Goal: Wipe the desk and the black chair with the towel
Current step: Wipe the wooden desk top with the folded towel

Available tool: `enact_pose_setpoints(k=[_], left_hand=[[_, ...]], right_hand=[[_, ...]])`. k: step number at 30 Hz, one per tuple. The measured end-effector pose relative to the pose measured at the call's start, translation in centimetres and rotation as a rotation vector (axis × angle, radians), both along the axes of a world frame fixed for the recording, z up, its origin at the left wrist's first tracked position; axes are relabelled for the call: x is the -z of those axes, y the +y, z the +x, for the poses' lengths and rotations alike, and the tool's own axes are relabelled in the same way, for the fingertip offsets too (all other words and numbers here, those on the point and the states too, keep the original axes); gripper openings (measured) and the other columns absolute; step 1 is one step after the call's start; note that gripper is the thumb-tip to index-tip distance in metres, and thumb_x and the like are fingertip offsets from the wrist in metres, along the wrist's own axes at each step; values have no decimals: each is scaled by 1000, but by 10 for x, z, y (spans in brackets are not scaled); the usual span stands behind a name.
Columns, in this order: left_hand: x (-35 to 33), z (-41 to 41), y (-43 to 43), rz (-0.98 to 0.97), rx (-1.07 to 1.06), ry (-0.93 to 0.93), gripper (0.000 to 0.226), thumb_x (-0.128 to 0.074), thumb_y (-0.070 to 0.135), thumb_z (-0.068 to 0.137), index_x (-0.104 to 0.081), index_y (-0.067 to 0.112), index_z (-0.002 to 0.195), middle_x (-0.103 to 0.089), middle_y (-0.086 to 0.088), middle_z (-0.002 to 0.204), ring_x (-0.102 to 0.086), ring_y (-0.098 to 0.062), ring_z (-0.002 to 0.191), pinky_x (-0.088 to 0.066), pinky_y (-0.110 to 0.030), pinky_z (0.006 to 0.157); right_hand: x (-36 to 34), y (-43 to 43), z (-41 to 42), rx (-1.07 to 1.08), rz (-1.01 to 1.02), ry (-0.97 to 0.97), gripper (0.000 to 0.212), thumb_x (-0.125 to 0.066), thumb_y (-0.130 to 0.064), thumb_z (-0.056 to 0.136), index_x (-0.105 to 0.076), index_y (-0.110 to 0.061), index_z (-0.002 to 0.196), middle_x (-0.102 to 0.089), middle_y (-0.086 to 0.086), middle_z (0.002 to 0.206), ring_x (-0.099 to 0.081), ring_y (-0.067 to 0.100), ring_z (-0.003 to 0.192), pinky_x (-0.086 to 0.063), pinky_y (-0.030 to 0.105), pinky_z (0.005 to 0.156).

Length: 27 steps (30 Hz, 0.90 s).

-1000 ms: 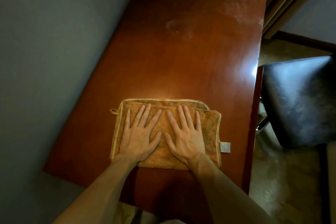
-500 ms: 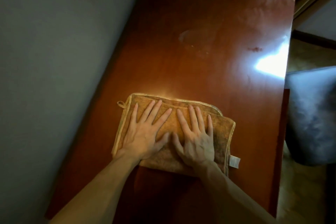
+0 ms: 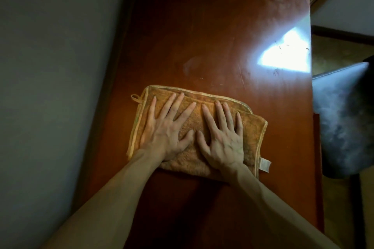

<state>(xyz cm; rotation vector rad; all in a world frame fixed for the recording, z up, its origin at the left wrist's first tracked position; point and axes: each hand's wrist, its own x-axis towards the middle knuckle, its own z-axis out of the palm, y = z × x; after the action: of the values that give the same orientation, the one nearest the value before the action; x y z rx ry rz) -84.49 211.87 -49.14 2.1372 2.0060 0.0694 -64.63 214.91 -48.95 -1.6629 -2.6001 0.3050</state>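
On the desk point(image 3: 202, 36) the folded towel point(image 3: 255, 127), its white tag point(image 3: 265, 164) unreadable, lies under the left hand point(image 3: 164, 135) and right hand point(image 3: 224, 143), both pressing flat with fingers spread.

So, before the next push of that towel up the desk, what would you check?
1. Both hands flat on the towel: ok. The left hand and right hand lie side by side, fingers spread.
2. Towel folded and lying flat on the desk: ok.
3. Wood ahead already clean: not ok. Smudges and specks show just beyond the towel.
4. Towel away from the desk's right edge: ok. Bare wood shows past its white tag.
5. Black chair wiped: cannot tell. Only part of it shows, at the right.
6. Towel damp enough: cannot tell.
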Motion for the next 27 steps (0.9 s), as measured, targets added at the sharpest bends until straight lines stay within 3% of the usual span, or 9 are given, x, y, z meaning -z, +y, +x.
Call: enact_pose_setpoints(k=[11,18,27], left_hand=[[6,-15,94,72,-19,-22,75,-30,63,96,-17,37,165,-7,-5,175,-2,-20,161,0,-62,126],[9,-22,163,73,-34,28,77,-24,64,95,-8,38,165,-1,-4,175,2,-22,161,4,-62,125],[9,-27,231,84,-33,32,75,-23,62,95,-10,38,165,-3,-4,175,-1,-20,161,2,-62,126]], right_hand=[[5,90,-24,56,36,-14,71,-30,-61,99,-17,-34,164,-15,7,172,-5,24,160,-6,56,127],[10,151,-39,99,69,1,69,-29,-58,99,-15,-36,164,-14,5,172,-5,22,160,-5,55,127],[12,212,-52,162,86,43,70,-25,-57,97,-19,-36,163,-15,5,172,-6,22,160,-3,54,127]])
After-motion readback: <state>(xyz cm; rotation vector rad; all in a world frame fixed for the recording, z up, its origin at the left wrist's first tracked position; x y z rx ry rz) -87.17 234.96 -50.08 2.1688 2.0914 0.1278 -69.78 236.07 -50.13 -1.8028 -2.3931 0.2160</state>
